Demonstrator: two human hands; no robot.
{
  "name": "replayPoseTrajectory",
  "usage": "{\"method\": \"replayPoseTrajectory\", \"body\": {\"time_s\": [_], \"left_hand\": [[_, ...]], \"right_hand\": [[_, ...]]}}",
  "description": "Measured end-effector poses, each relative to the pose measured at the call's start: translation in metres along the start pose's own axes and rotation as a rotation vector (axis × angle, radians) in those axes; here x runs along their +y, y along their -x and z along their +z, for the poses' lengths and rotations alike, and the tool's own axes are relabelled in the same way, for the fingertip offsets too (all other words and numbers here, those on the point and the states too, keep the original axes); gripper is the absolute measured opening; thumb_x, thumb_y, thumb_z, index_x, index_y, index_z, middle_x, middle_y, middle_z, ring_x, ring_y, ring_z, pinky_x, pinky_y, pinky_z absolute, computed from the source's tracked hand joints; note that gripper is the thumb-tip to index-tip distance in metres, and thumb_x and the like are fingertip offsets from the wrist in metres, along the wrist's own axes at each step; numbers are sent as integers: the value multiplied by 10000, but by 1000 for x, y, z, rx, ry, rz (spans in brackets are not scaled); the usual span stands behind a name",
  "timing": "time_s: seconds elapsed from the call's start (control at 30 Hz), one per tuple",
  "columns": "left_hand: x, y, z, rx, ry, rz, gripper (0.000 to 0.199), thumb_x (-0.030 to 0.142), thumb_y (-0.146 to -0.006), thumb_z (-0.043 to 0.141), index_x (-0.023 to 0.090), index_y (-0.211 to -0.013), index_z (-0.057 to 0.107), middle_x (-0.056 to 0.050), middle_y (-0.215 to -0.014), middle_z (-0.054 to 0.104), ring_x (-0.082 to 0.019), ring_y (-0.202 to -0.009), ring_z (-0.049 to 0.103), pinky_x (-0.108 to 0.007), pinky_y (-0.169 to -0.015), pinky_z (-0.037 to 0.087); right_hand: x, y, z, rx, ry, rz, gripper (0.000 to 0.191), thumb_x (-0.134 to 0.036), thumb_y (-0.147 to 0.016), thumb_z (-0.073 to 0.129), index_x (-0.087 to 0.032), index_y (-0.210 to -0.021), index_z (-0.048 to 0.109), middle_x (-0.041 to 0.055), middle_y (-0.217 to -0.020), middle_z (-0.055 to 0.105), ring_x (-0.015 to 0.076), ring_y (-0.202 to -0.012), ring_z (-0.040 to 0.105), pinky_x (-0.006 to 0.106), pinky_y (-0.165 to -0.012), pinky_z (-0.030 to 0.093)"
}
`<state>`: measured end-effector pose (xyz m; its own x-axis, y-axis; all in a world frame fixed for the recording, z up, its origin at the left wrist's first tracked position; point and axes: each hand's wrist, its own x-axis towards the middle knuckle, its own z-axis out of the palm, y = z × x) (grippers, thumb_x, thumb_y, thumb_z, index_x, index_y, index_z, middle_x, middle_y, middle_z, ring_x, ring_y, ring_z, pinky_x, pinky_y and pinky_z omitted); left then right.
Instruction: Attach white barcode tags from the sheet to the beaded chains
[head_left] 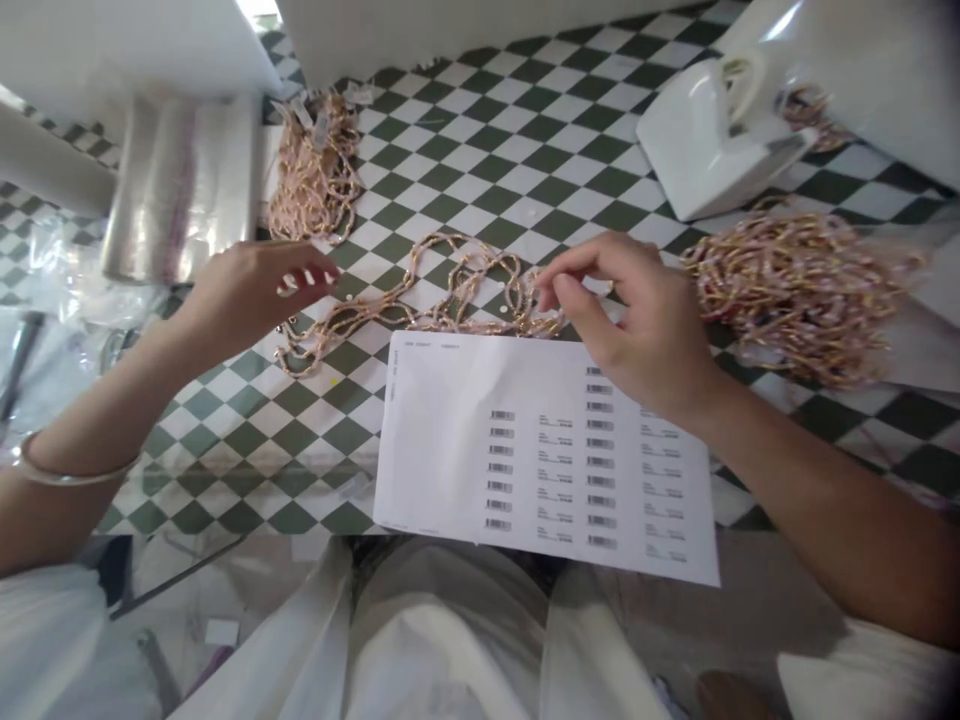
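Pink-and-gold beaded chain (450,300) lies in loose loops on a green-and-white checkered surface (487,170), along the far edge of a barcode sheet (540,470). The person's right hand (630,320) pinches the strand between thumb and fingertips just above the sheet. The left hand (255,290), a bangle (71,470) on its wrist, hovers over the chain's other end, fingers loosely curled, holding nothing. Tangled heaps of chain (802,295) sit toward the far edge and right side, with a roll of clear plastic (180,190) at far left and a glossy white object (712,130) at far right.
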<state>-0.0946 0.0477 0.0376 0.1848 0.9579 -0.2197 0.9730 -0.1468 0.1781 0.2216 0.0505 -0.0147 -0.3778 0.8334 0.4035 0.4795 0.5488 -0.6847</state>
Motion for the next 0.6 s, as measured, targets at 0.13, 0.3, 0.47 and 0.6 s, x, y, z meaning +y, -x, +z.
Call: {"method": "replayPoseTrajectory", "body": {"time_s": [0.13,0.3,0.47,0.6], "left_hand": [[-20,22,1,-93,-93,-57,380,474,-928,447,199,-1100,645,-41,-1001,675,-115,-831,591,-290,-761,482],[-47,24,14,-23,54,17,290,498,-873,560,241,-961,661,1,-972,662,-113,-814,591,-287,-758,469],[-52,25,28,64,-5,198,217,449,-860,582,274,-795,693,36,-1025,653,-82,-710,556,-224,-548,362],[-65,24,35,78,28,286,229,418,-874,569,247,-769,678,15,-999,649,-80,-697,564,-239,-589,392]], "right_hand": [[1,1,1,-58,76,-13,152,-228,-942,461,-242,-845,577,20,-756,658,195,-767,606,415,-833,450],[0,2,3,-78,93,-22,149,-225,-941,467,-238,-842,577,17,-751,664,193,-767,604,414,-850,451],[1,2,4,-99,111,-23,154,-221,-940,462,-227,-846,584,16,-752,660,182,-745,589,415,-852,455],[1,2,3,-123,120,-13,154,-223,-939,461,-229,-851,588,21,-763,655,184,-758,589,421,-868,460]]}}
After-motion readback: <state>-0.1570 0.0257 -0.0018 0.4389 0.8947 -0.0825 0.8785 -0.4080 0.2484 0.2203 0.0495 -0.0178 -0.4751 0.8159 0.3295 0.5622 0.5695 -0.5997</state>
